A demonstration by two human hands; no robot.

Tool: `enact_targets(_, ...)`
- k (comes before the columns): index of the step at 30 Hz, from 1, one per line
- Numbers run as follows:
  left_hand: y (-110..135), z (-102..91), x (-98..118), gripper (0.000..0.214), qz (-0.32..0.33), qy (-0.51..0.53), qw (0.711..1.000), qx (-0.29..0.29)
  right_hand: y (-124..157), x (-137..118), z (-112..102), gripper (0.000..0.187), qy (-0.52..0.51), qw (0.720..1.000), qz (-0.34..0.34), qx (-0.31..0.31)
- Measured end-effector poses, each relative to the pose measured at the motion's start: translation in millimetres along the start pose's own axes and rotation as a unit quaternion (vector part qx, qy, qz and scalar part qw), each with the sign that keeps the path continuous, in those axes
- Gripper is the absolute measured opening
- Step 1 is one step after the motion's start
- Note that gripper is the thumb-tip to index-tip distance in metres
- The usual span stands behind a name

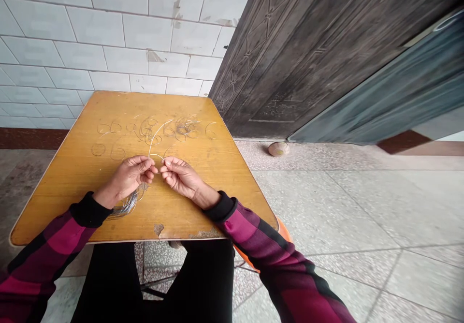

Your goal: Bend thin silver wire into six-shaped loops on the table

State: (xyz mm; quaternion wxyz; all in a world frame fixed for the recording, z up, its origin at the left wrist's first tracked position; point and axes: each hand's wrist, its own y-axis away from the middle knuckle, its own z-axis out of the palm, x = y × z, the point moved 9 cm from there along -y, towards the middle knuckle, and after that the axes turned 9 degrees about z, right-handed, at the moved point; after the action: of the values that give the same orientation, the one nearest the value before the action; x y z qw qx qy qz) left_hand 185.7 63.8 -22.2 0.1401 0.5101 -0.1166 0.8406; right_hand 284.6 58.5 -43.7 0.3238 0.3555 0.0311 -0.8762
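A thin silver wire curves up from my fingers above the table, with a short bent part between the two hands. My left hand pinches it between thumb and fingers. Close beside it, my right hand pinches the bent part of the same wire. Under my left wrist lies a coil of silver wire, partly hidden by the hand and sleeve. Beyond the hands, several bent wire pieces are spread in loose rows, with a denser tangle of wire towards the back right.
The yellow wooden table has a chipped front edge. A white tiled wall stands behind it, and a dark carved door is at the right. A rounded stone rests on the floor near the door. Something orange shows beside my right sleeve.
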Motion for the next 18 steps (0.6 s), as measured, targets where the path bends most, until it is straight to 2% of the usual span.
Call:
enact_targets(13, 0.0, 1.0, 0.8, 0.029, -0.016, 0.004, 0.999, -0.033, 2.0, -3.7, -1.9, 0.018, 0.066, 0.997, -0.018, 0.037)
enact_targets(18, 1.5, -0.3, -3.4, 0.030, -0.075, -0.014, 0.995, -0.062, 4.2, -3.0, -0.2, 0.022, 0.119, 0.991, -0.008, 0.066)
